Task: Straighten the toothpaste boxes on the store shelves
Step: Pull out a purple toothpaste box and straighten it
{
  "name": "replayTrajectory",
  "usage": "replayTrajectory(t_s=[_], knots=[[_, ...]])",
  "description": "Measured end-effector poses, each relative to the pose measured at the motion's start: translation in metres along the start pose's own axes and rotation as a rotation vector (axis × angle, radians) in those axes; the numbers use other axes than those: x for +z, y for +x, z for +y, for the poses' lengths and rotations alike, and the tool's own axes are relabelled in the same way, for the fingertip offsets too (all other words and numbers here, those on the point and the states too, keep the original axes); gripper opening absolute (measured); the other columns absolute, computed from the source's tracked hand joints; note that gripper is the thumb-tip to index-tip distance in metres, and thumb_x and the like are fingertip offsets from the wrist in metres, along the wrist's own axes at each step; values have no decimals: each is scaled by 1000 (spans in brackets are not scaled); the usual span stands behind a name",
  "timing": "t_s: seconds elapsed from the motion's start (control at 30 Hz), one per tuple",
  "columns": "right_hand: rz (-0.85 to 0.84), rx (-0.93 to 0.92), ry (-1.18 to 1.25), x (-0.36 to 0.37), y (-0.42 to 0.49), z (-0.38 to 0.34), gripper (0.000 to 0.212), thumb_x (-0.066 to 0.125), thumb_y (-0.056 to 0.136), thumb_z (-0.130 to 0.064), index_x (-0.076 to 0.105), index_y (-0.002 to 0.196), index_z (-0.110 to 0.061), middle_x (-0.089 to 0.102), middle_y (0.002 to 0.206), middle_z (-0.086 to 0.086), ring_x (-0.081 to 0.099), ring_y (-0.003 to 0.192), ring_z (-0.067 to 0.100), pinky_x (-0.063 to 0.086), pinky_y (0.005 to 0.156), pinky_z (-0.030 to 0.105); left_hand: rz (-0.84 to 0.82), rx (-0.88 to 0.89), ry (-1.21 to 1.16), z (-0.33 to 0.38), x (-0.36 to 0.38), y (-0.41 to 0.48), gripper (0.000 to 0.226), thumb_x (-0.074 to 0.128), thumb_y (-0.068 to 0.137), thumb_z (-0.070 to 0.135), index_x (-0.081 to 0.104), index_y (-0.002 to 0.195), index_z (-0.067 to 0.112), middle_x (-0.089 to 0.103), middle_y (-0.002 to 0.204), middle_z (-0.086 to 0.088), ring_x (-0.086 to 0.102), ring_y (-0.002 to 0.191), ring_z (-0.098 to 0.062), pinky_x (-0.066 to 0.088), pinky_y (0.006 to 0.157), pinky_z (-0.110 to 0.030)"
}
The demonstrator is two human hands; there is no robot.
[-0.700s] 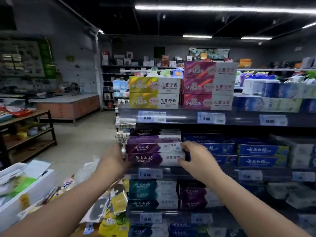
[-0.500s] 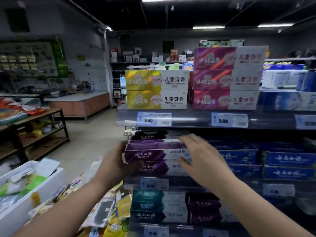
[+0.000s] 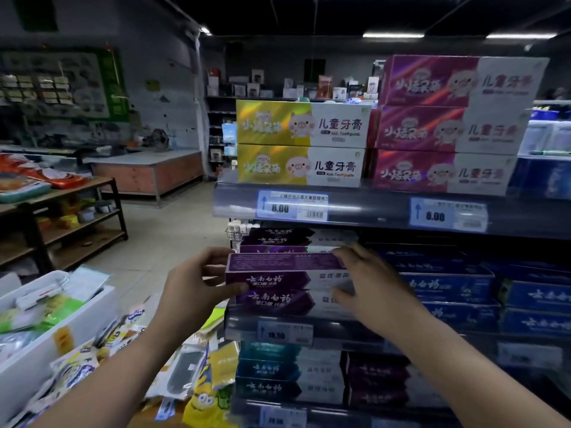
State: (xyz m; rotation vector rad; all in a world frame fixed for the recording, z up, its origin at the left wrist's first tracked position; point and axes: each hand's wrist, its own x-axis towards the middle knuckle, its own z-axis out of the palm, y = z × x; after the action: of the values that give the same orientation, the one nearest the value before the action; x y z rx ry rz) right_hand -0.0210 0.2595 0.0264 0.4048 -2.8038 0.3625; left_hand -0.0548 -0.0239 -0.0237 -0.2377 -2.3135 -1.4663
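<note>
A stack of purple toothpaste boxes sits at the left end of the middle shelf (image 3: 309, 322). My left hand (image 3: 197, 282) grips the left end of the top purple box (image 3: 278, 270), fingers over its top and thumb on its front. At the box's right end my right hand (image 3: 367, 282) holds it, fingers spread over the top and front. A second purple box (image 3: 272, 301) lies directly under it, and more purple boxes (image 3: 278, 237) sit behind.
Blue toothpaste boxes (image 3: 448, 285) fill the shelf to the right. Yellow (image 3: 299, 143) and pink (image 3: 448, 128) children's toothpaste boxes stand on the shelf above. Teal boxes (image 3: 268, 369) sit on the shelf below. A white bin (image 3: 46, 341) and loose packets (image 3: 191, 384) lie lower left.
The camera has moved closer to the shelf. Both hands have closed in on the top purple box and drawn it slightly forward of the box below.
</note>
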Motion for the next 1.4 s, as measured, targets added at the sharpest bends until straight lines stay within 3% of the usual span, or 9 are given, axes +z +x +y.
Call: replayTrajectory(t_s=[0.27, 0.4, 0.6, 0.77, 1.0, 1.13, 1.27, 1.33, 1.4], knots=[[50, 162, 242, -9, -20, -5, 64, 71, 80, -57, 48, 136, -37, 46, 138, -18, 43, 128, 8, 40, 105, 27, -88, 24, -124, 12, -32, -11, 52, 88, 63, -2, 71, 107, 18, 79, 97, 6, 76, 86, -12, 58, 67, -19], [147, 288, 420, -7, -44, -7, 66, 72, 65, -72, 52, 124, -49, 59, 126, -23, 54, 117, 4, 49, 98, 31, -121, 16, -166, 18, -40, -18, 53, 90, 58, 9, 72, 107, 20, 80, 93, 5, 75, 83, -10, 57, 67, -17], [295, 398, 724, 1, -80, -2, 48, 74, 77, -49, 59, 123, -42, 62, 113, -26, 55, 93, -24, 46, 71, 2, -143, 8, -206, 36, -29, -36, 37, 86, 69, 12, 75, 102, 24, 79, 82, 10, 72, 68, -2, 49, 59, -7], [375, 421, 885, 10, -105, 9, 44, 71, 79, -53, 66, 117, -32, 75, 108, -10, 69, 102, 6, 54, 93, 35, -140, -25, -264, 51, -13, -55, 27, 83, 71, 10, 77, 98, 14, 79, 76, 4, 72, 63, -1, 48, 54, -6], [362, 345, 838, 2, -108, 18, 30, 59, 88, -52, 65, 107, -31, 74, 89, -2, 71, 71, 19, 58, 64, 36, -42, -68, -215, 62, 4, -66, 32, 73, 70, 43, 76, 98, 28, 78, 77, -1, 75, 61, -21, 62, 59, -34], [366, 332, 937, -7, -99, 24, 25, 61, 88, -46, 69, 99, -25, 75, 82, 4, 72, 62, 23, 55, 53, 23, -40, -62, -246, 62, 10, -66, 31, 73, 72, 31, 74, 103, 24, 79, 81, 0, 76, 66, -18, 56, 59, -18], [242, 400, 1070, -16, -87, 35, 33, 65, 79, -46, 69, 103, -23, 78, 82, 0, 75, 70, 18, 58, 60, 20, -52, -108, -283, 64, 10, -65, 28, 76, 78, 0, 74, 99, 19, 79, 76, -6, 74, 59, -16, 55, 56, -16], [166, 403, 1098, -19, -82, 37, 35, 66, 75, -45, 70, 102, -22, 77, 79, -2, 73, 68, 18, 58, 61, 22, -16, -134, -260, 65, 9, -64, 6, 75, 81, 15, 75, 78, 21, 74, 61, -9, 68, 48, -18, 52, 48, -19], [144, 410, 1055, -19, -78, 39, 36, 69, 73, -47, 73, 91, -16, 68, 65, 0, 63, 57, 19, 52, 56, 27, 26, -176, -263, 63, 9, -62, 29, 70, 82, 37, 72, 65, 13, 63, 51, -12, 54, 38, -20, 41, 40, -21]])
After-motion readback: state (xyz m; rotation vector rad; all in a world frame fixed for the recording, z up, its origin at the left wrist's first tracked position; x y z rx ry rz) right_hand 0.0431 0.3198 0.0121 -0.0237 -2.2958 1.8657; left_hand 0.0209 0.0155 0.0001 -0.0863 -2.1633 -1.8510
